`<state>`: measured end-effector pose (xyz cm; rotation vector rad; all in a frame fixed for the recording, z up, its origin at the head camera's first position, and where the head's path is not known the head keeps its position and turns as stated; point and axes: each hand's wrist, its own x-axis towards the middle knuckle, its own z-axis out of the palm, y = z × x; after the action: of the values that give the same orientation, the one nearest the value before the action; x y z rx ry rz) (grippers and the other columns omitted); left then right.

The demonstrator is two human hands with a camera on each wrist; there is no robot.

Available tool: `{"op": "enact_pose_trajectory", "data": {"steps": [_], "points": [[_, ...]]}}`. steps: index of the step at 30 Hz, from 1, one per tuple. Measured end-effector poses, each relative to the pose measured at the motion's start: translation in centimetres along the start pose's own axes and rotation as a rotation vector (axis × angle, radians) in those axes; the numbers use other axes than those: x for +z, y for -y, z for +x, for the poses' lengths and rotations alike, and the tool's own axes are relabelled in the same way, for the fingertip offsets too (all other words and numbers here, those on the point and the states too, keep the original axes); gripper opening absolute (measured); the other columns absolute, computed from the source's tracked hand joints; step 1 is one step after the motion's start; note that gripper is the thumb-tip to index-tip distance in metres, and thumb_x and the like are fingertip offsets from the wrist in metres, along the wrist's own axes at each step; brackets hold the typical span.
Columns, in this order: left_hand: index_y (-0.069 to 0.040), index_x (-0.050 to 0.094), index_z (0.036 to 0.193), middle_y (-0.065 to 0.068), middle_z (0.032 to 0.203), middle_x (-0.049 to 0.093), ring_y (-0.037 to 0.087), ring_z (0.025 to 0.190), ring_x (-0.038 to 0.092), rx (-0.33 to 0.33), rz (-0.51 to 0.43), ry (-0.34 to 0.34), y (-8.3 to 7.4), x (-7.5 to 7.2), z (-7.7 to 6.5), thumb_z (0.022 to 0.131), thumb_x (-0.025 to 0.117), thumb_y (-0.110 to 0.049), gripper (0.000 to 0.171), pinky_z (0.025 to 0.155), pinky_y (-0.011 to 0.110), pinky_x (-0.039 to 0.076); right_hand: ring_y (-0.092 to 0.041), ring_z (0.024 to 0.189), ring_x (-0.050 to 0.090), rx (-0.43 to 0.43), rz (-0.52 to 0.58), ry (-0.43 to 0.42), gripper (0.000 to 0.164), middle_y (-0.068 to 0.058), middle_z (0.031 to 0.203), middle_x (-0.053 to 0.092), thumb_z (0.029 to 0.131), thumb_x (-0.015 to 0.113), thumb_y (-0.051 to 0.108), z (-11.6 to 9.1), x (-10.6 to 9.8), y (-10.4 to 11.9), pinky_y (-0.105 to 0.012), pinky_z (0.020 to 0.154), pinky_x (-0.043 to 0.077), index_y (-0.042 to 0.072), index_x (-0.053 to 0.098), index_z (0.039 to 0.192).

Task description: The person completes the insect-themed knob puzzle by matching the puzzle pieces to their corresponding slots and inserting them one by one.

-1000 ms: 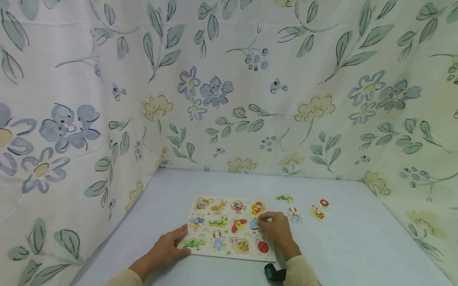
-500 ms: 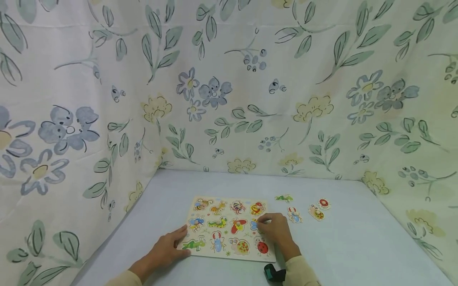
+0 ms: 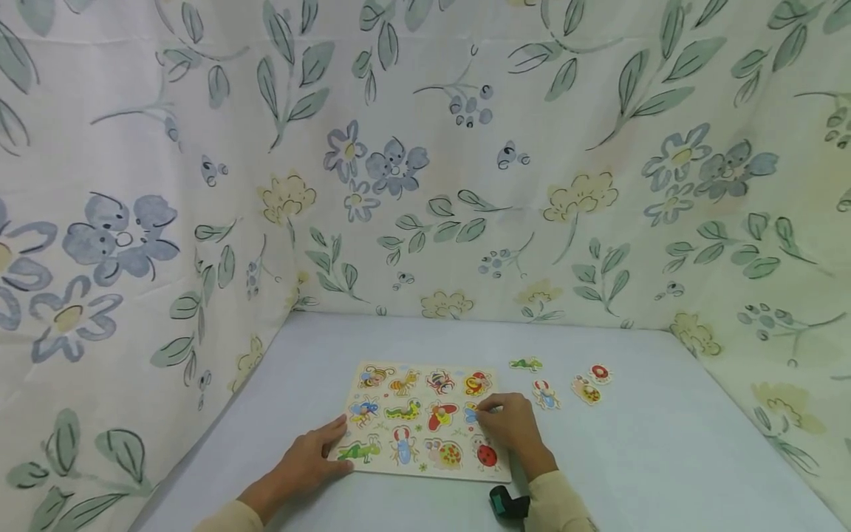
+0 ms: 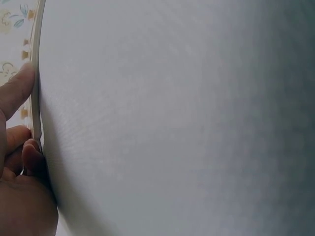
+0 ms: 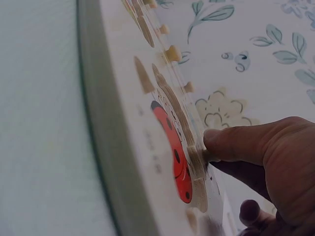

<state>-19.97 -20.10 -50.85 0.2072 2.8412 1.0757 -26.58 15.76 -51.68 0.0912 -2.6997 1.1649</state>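
Observation:
A wooden insect puzzle board (image 3: 392,474) lies on the table, with knobbed insect pieces in its upper two rows. My left hand (image 3: 302,462) grips its near left corner, thumb on the near edge and fingers along the left side. In the left wrist view, fingertips (image 4: 22,86) press on the board's rim. With thumb and finger, my right hand (image 3: 512,428) pinches the small knob of a blue-winged insect piece (image 3: 470,414) at the right end of the middle row, partly hidden by the fingers. Just nearer is the red ladybug picture (image 5: 172,142).
To the right lie several loose pieces: a green insect (image 3: 526,364), a blue beetle with red pincers (image 3: 546,394), a spotted snail (image 3: 586,389) and a red round piece (image 3: 600,373). A black object (image 3: 508,503) sits beside the right wrist. Floral cloth (image 3: 465,244) stands behind.
My right fingers stay at the blue-winged piece, which has shifted slightly under them. The left hand keeps its place at the board's corner; the head view has moved a little.

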Motion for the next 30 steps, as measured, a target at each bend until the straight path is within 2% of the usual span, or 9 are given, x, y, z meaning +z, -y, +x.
{"op": "enact_pose_trajectory", "data": {"steps": [7, 12, 16, 18, 21, 24, 30], "points": [[-0.002, 0.049, 0.139, 0.008, 0.151, 0.034, 0.037, 0.137, 0.030, -0.021, 0.017, -0.005, 0.0, -0.3, 0.1, 0.070, 0.084, -0.035, 0.084, 0.109, 0.055, 0.025, -0.019, 0.085, 0.054, 0.004, 0.013, -0.009, 0.009, 0.003, 0.092, 0.067, 0.077, 0.079, 0.014, 0.3, 0.3, 0.0, -0.039, 0.077, 0.045, 0.021, 0.075, 0.074], [-0.002, 0.049, 0.138, 0.008, 0.151, 0.035, 0.037, 0.137, 0.029, -0.028, -0.001, 0.002, 0.1, -0.2, 0.2, 0.070, 0.084, -0.036, 0.085, 0.109, 0.056, 0.025, -0.021, 0.091, 0.056, 0.024, 0.059, -0.024, 0.003, 0.000, 0.097, 0.068, 0.080, 0.077, 0.021, 0.4, 0.2, 0.0, -0.046, 0.082, 0.048, 0.019, 0.076, 0.082], [-0.001, 0.049, 0.139, 0.008, 0.151, 0.035, 0.038, 0.137, 0.029, -0.015, -0.011, 0.019, 0.3, 0.0, 0.3, 0.070, 0.083, -0.038, 0.085, 0.109, 0.056, 0.025, -0.018, 0.088, 0.058, 0.003, 0.133, -0.121, 0.010, 0.001, 0.098, 0.070, 0.082, 0.077, 0.026, 0.5, -0.5, 0.1, -0.038, 0.074, 0.050, 0.018, 0.078, 0.088], [-0.001, 0.049, 0.138, 0.008, 0.151, 0.035, 0.038, 0.137, 0.029, -0.004, -0.016, 0.023, 0.4, 0.1, 0.3, 0.071, 0.083, -0.038, 0.085, 0.108, 0.057, 0.025, -0.018, 0.079, 0.056, -0.007, 0.169, -0.170, 0.012, 0.001, 0.095, 0.070, 0.082, 0.077, 0.027, 0.5, -1.1, 0.2, -0.032, 0.062, 0.047, 0.018, 0.078, 0.090], [0.000, 0.049, 0.138, 0.009, 0.151, 0.035, 0.038, 0.137, 0.029, 0.009, -0.027, 0.030, 0.4, 0.2, 0.3, 0.071, 0.083, -0.038, 0.084, 0.108, 0.057, 0.025, -0.019, 0.071, 0.049, -0.030, 0.206, -0.232, 0.017, 0.000, 0.095, 0.070, 0.082, 0.078, 0.026, 0.6, -2.3, 0.5, -0.029, 0.055, 0.041, 0.014, 0.077, 0.095], [0.000, 0.048, 0.139, 0.009, 0.151, 0.035, 0.038, 0.137, 0.028, 0.021, -0.036, 0.042, 0.4, 0.2, 0.3, 0.072, 0.082, -0.038, 0.085, 0.108, 0.058, 0.025, -0.019, 0.073, 0.047, -0.054, 0.228, -0.293, 0.022, -0.001, 0.095, 0.070, 0.083, 0.078, 0.024, 0.9, -3.8, 0.8, -0.030, 0.058, 0.041, 0.013, 0.075, 0.101], [0.001, 0.048, 0.139, 0.010, 0.151, 0.034, 0.038, 0.137, 0.029, 0.019, -0.032, 0.030, 0.3, -0.1, 0.2, 0.072, 0.083, -0.036, 0.084, 0.108, 0.058, 0.025, -0.024, 0.080, 0.049, -0.198, 0.299, -0.409, 0.030, -0.002, 0.101, 0.072, 0.084, 0.078, 0.021, 2.5, -7.1, 2.2, -0.031, 0.067, 0.039, 0.011, 0.071, 0.111]]}}
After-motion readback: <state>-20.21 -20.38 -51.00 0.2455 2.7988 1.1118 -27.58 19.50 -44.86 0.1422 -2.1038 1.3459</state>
